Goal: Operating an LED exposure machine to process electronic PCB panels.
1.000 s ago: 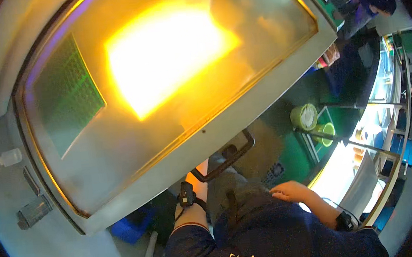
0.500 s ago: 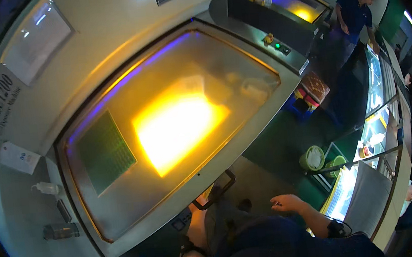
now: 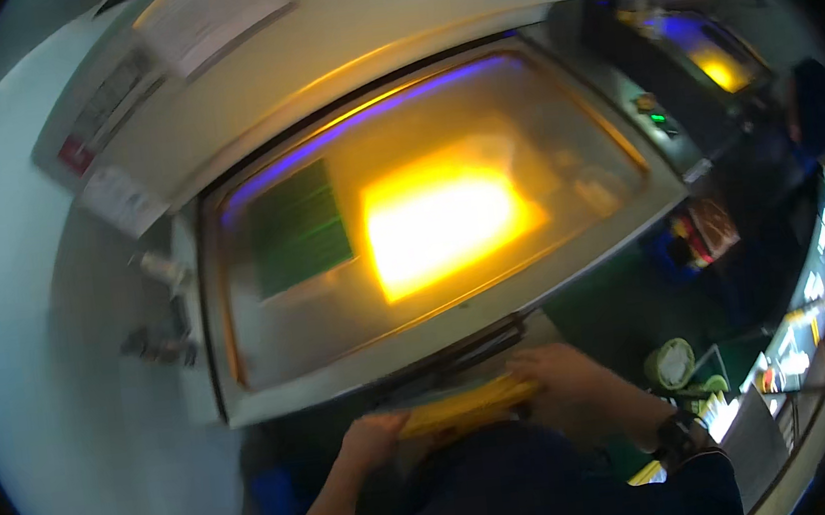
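Note:
My left hand (image 3: 371, 438) and my right hand (image 3: 557, 373) grip the two ends of a flat yellow sheet (image 3: 468, 405) held level in front of my body. It shows nearly edge-on and is blurred, so its full shape is hidden. Just beyond it runs the dark handle (image 3: 472, 347) on the front of a wide machine frame (image 3: 305, 381). Under that frame's clear cover lie a dark green panel (image 3: 299, 231) on the left and a bright, glowing yellow-white rectangle (image 3: 449, 218) in the middle.
Bottles (image 3: 165, 270) stand left of the frame. At the right are a lit green button (image 3: 658, 118), a red and brown stack (image 3: 703, 232), a pale green bucket (image 3: 673, 364) and a brightly lit bench (image 3: 795, 353). A person (image 3: 816, 109) shows at the far right edge.
My hands have come up and together, and the yellow sheet now spans them. Earlier the left was low by the handle and the right apart. The view has shifted, moving the machine rightward.

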The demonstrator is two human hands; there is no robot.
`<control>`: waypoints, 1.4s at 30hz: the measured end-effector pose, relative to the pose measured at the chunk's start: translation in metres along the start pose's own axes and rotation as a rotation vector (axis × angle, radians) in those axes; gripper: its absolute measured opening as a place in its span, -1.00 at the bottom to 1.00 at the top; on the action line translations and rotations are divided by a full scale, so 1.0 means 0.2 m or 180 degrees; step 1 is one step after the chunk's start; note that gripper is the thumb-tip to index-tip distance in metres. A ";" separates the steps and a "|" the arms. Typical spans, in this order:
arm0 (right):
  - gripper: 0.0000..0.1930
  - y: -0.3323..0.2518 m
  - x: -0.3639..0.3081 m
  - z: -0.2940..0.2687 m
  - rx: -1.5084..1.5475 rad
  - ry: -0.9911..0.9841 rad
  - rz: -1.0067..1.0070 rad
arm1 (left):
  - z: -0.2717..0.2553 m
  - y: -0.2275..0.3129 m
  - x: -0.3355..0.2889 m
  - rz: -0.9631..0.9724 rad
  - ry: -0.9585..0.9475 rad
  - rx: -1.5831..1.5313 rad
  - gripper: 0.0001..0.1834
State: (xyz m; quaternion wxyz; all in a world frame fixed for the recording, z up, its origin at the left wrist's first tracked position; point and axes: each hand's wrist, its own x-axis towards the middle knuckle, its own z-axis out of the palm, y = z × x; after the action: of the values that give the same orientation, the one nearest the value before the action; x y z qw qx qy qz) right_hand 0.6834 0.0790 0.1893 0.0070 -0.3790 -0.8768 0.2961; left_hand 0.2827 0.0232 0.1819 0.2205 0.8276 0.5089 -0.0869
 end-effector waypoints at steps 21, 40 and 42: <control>-0.29 0.01 2.60 -0.29 -0.1534 0.0038 -0.0080 | -0.89 -2.04 0.82 -0.1319 -0.0143 -0.0488 -0.22; -0.25 0.86 4.30 -0.64 -0.1661 0.1192 -0.0357 | -1.25 -3.39 2.00 -0.0974 0.1256 -0.0175 -0.19; -0.30 0.60 4.18 -0.57 -0.1871 0.1015 -0.0033 | -1.16 -3.29 1.82 -0.1339 0.0907 0.0470 -0.13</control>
State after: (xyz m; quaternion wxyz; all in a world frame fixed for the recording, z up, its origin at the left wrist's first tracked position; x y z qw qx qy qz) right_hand 0.1926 0.7606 0.0430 0.0360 -0.4018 -0.9144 -0.0325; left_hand -0.1455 0.6746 0.0717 0.0627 0.7213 0.6880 -0.0504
